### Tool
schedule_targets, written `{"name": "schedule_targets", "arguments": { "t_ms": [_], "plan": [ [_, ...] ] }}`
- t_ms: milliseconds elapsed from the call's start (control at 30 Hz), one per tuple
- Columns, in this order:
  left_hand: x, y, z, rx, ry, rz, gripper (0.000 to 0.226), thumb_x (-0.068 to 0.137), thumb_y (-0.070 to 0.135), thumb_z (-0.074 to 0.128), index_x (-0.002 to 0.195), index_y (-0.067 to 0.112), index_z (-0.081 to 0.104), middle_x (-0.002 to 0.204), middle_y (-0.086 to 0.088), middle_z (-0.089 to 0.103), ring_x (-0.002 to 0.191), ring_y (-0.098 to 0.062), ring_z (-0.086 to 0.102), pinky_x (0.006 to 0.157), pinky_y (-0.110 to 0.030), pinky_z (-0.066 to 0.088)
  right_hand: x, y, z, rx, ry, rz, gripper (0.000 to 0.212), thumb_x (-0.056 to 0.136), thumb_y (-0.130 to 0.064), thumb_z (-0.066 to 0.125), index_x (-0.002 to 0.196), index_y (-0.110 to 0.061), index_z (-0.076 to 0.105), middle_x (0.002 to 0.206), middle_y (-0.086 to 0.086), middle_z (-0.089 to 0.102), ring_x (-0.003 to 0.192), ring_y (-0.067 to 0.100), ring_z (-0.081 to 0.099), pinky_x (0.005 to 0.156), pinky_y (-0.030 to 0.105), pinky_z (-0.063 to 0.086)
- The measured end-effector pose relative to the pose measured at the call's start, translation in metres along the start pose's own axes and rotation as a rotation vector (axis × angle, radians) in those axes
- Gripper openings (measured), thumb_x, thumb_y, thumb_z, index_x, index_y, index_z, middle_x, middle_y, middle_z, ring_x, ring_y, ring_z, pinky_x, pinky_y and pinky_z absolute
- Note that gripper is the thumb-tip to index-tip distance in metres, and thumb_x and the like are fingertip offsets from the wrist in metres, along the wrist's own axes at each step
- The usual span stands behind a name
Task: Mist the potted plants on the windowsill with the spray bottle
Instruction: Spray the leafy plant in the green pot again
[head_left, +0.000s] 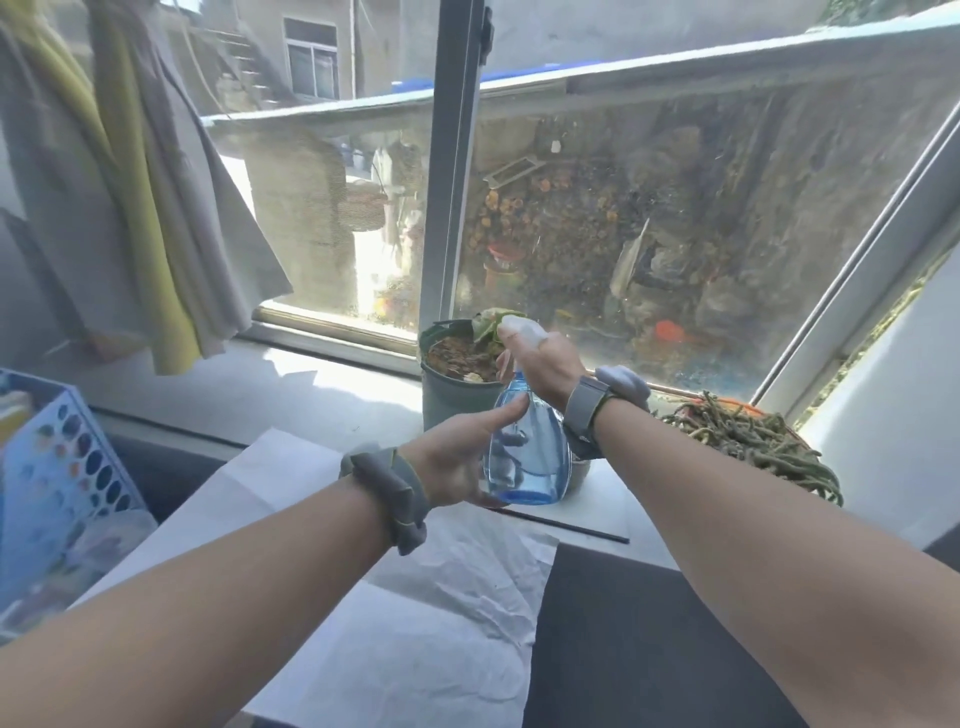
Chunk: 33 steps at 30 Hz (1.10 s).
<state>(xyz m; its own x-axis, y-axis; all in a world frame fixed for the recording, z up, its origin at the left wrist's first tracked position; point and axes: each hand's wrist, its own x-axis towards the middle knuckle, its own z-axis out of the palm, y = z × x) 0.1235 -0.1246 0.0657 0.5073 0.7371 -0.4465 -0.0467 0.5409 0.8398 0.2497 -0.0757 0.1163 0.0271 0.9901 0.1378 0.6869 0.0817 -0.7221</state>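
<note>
My right hand (540, 358) grips the blue spray bottle (527, 457) head, left hand (457, 457) cradling its base; I'd aim squarely at the green pot's leaf (491, 322), then squeeze.

Windowsill (332, 384) with two potted plants (452, 374).

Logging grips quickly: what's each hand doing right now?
Left hand: closed, cupping the base of the spray bottle.
Right hand: closed around the bottle's spray head.

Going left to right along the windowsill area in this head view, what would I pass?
Hanging cloths → green pot → blue spray bottle, held in both hands → trailing plant in the orange pot.
</note>
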Motion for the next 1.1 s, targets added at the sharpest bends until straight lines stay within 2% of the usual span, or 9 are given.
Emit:
{"name": "schedule_targets", "arguments": {
  "t_ms": [67,133,233,400,600,733,933,1000,1100],
  "plan": [
    [-0.002,-0.002,0.004,-0.041,-0.048,-0.024,0.050,0.082,0.054,0.067,0.119,0.020,0.060,0.136,-0.013,0.055,0.119,-0.040,0.059,0.095,-0.063,0.050,0.000,0.000,0.000,-0.017,-0.120,-0.055,0.052,0.100,-0.038,0.037,0.073,-0.003,0.065,0.089,0.020,0.073,0.088,0.034,0.067,0.095,0.049,0.047],
    [-0.003,-0.006,0.009,-0.080,-0.104,-0.062,0.053,0.089,0.051,0.064,0.129,0.018,0.056,0.137,-0.015,0.055,0.120,-0.044,0.059,0.093,-0.069,0.048,0.000,0.003,0.000,-0.079,-0.224,-0.072,0.046,0.099,-0.036,0.037,0.066,-0.014,0.061,0.083,0.015,0.071,0.084,0.032,0.067,0.097,0.049,0.048],
    [0.000,-0.009,0.015,-0.080,-0.166,-0.101,0.057,0.093,0.052,0.059,0.138,0.017,0.053,0.140,-0.018,0.056,0.120,-0.048,0.059,0.097,-0.072,0.044,0.000,0.010,-0.006,-0.118,-0.262,-0.039,0.054,0.098,-0.039,0.040,0.071,-0.001,0.069,0.082,0.018,0.073,0.085,0.035,0.069,0.095,0.049,0.049],
    [0.003,-0.010,0.016,-0.017,-0.166,-0.113,0.059,0.092,0.053,0.059,0.139,0.018,0.053,0.141,-0.018,0.057,0.122,-0.046,0.058,0.099,-0.070,0.043,-0.008,0.015,-0.013,-0.147,-0.216,-0.053,0.045,0.101,-0.037,0.035,0.073,-0.011,0.060,0.087,0.014,0.072,0.090,0.033,0.068,0.094,0.047,0.048],
    [0.006,-0.009,0.024,0.024,-0.191,-0.133,0.057,0.084,0.062,0.062,0.121,0.020,0.064,0.135,-0.013,0.062,0.118,-0.039,0.061,0.088,-0.057,0.055,-0.007,0.024,-0.019,-0.262,-0.148,0.110,0.045,0.099,-0.033,0.037,0.078,-0.003,0.064,0.085,0.012,0.071,0.086,0.029,0.063,0.080,0.035,0.050],
    [0.008,-0.002,0.027,0.077,-0.146,-0.081,0.051,0.087,0.064,0.057,0.116,0.024,0.067,0.126,-0.008,0.067,0.114,-0.034,0.064,0.090,-0.053,0.053,-0.005,0.022,-0.025,-0.219,-0.045,0.044,0.039,0.099,-0.031,0.034,0.082,-0.006,0.059,0.092,0.011,0.073,0.093,0.032,0.064,0.090,0.043,0.047],
    [0.006,0.008,0.027,0.120,-0.101,-0.001,0.056,0.089,0.060,0.059,0.130,0.022,0.062,0.133,-0.010,0.066,0.120,-0.033,0.062,0.100,-0.056,0.046,-0.003,0.020,-0.033,-0.154,0.070,-0.007,0.062,0.099,-0.046,0.038,0.079,0.006,0.064,0.076,0.017,0.068,0.076,0.037,0.061,0.076,0.041,0.048],
    [0.004,0.011,0.027,0.126,-0.095,0.025,0.057,0.088,0.060,0.060,0.130,0.022,0.061,0.135,-0.012,0.063,0.114,-0.033,0.064,0.094,-0.053,0.050,-0.004,0.015,-0.034,-0.169,0.068,-0.048,0.063,0.101,-0.047,0.036,0.087,0.005,0.068,0.089,0.017,0.072,0.087,0.035,0.065,0.083,0.041,0.050],
    [0.000,0.013,0.027,0.119,-0.104,0.048,0.050,0.089,0.059,0.060,0.127,0.026,0.063,0.135,-0.011,0.064,0.117,-0.034,0.064,0.088,-0.051,0.052,-0.009,0.007,-0.037,-0.167,0.094,-0.084,0.060,0.102,-0.045,0.035,0.113,0.005,0.068,0.120,0.021,0.069,0.113,0.036,0.063,0.100,0.045,0.046]
  ]
}}
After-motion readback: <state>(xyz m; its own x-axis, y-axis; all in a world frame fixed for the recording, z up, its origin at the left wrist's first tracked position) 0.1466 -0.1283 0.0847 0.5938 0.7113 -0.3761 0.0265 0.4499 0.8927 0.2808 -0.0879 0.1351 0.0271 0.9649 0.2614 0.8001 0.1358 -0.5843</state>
